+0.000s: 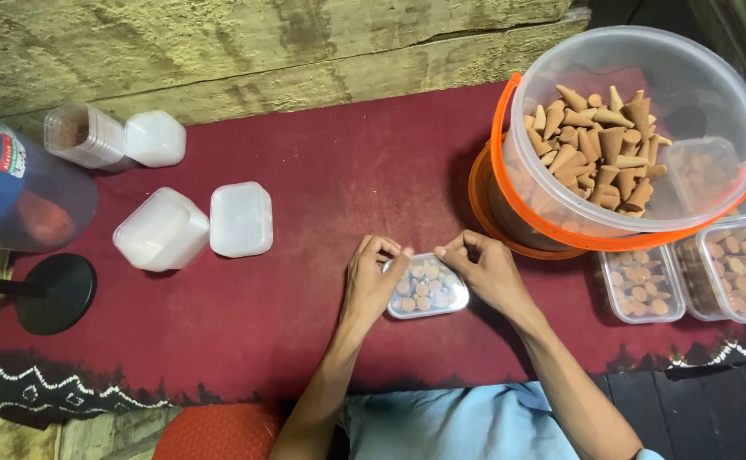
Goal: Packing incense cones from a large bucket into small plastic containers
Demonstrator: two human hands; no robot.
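On the red cloth (322, 170), dead centre, both hands are working a small clear box (428, 296) packed with brown cones. Left hand (373, 277) sits on the box's left edge, fingers curled and pinched at its top rim; right hand (485, 271) mirrors it on the right edge, fingertips pinched at the same rim, the two hands close together but not touching. Just right of them, a big clear bucket (714, 94) with an orange rim holds loose cones (594, 145). Below it, filled boxes (688, 277) sit side by side. Far left, white lids (194, 223) lie well apart from the hands, near a blue jar (15, 187).
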